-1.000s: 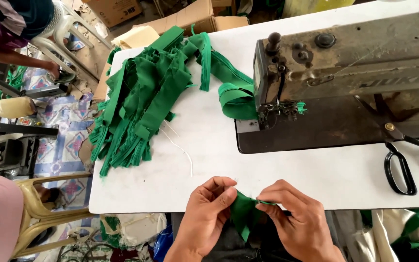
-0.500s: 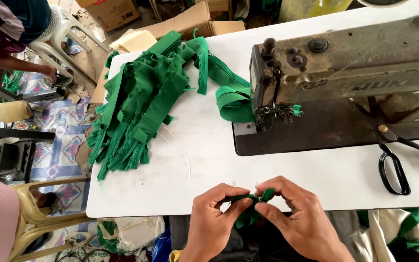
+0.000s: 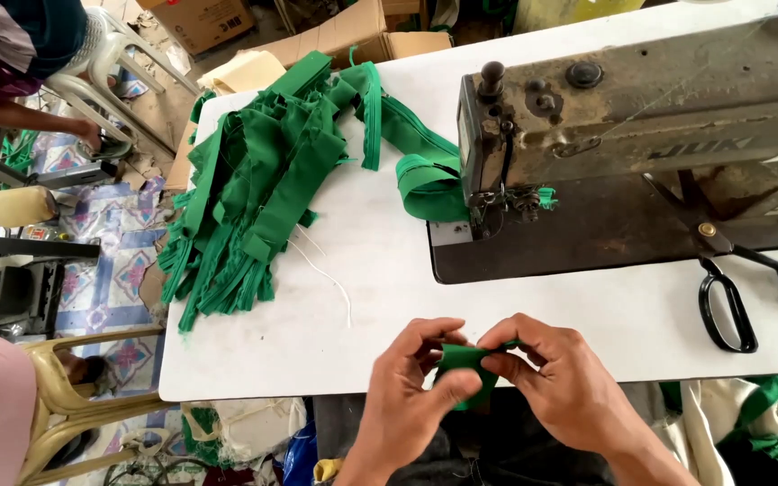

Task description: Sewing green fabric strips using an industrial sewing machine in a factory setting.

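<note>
A small green fabric piece (image 3: 463, 362) matches the bright green heap of strips (image 3: 254, 180) on a white table (image 3: 389, 270). The sewing machine (image 3: 641, 108) wears worn grey-brown metal on a dark base, beside black-handled scissors (image 3: 731, 288). A white thread (image 3: 326, 274) trails over the top; the floor mat (image 3: 105, 270) shows a blue, pink and white floral pattern; plastic chairs (image 3: 74, 396) are cream.
</note>
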